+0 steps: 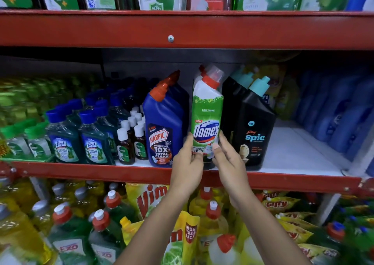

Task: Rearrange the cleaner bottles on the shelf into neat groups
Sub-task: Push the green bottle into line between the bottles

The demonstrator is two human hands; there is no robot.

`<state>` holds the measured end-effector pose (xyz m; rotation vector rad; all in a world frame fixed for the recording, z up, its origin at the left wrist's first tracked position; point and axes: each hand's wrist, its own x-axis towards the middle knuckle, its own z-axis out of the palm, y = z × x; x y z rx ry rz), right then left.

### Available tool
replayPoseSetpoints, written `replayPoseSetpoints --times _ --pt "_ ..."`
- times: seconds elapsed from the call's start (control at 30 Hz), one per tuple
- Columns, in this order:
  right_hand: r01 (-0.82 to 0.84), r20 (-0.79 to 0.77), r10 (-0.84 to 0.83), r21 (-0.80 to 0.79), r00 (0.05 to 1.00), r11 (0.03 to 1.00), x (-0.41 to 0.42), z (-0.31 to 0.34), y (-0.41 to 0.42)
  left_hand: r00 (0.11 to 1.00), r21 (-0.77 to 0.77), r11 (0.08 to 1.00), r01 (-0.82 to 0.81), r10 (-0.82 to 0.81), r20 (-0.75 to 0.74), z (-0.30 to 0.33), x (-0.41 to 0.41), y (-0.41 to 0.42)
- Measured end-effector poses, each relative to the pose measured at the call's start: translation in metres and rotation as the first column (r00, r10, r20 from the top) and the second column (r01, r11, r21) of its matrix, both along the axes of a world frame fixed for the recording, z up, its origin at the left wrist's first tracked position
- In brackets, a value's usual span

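Note:
A green and white Domex bottle point(206, 113) with a red cap stands upright at the front of the middle shelf point(121, 172). My left hand point(187, 165) grips its lower left side and my right hand point(229, 161) grips its lower right side. A blue Harpic bottle point(165, 127) stands just left of it, with another behind. Black Spic bottles point(254, 129) with teal caps stand just to its right. The base of the Domex bottle is hidden by my fingers.
Dark green Lizol bottles point(64, 141) and small Dettol bottles point(125, 147) fill the shelf's left. Bare white shelf board point(293, 153) lies right of the Spic bottles, with blue bottles point(340, 119) beyond. Dish liquid bottles and Vim pouches point(151, 202) crowd the shelf below.

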<state>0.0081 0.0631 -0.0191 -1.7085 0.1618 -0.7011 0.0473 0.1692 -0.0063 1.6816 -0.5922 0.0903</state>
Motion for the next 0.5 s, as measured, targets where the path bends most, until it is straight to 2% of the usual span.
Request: replayPoseSetpoints --times 0.2,0.27,0.33,0.4,0.5 --pt "-0.039 0.029 0.041 -0.078 0.999 0.996 -0.008 0.003 -0.004 0.995 -0.023 0.997 -0.072 0.073 0.061 -0.002 -0.009 -0.007" --pt "0.080 0.135 -0.065 -0.113 0.989 0.990 -0.016 0.003 -0.006 0.976 -0.063 0.984 -0.168 0.175 0.127 -0.002 -0.019 -0.011" --pt "0.265 0.290 -0.221 -0.122 0.931 0.957 -0.027 0.003 -0.013 0.945 -0.107 0.968 -0.227 0.245 0.215 0.000 -0.029 -0.018" --pt "0.403 0.394 -0.334 -0.106 0.856 0.909 -0.037 0.003 -0.025 0.943 -0.094 0.976 -0.198 0.216 0.251 0.002 -0.036 -0.028" --pt "0.450 0.370 -0.396 -0.070 0.841 0.890 -0.045 0.001 -0.046 0.987 0.035 0.999 -0.039 0.033 0.159 0.001 -0.039 -0.049"
